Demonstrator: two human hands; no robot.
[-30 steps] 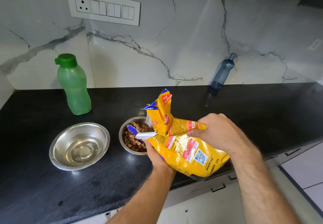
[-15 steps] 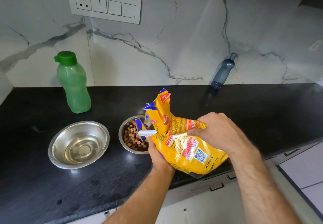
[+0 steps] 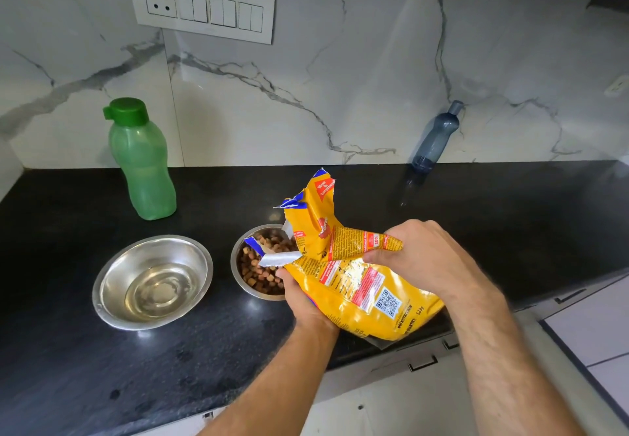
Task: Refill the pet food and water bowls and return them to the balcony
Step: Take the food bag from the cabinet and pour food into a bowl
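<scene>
A yellow pet food bag is held over the counter's front edge, its torn mouth pointing left above a small steel bowl that holds brown kibble. My left hand grips the bag from underneath near its mouth. My right hand pinches the folded upper side of the bag. A larger steel bowl with a little water stands to the left of the food bowl. A green water bottle with a green cap stands upright behind the bowls.
The black stone counter runs against a white marble wall. A grey-blue bottle stands at the back right. A switch panel is on the wall. White drawers sit below the counter's front edge.
Both hands and the bag have stayed almost still over the food bowl. The view has shifted slightly.
</scene>
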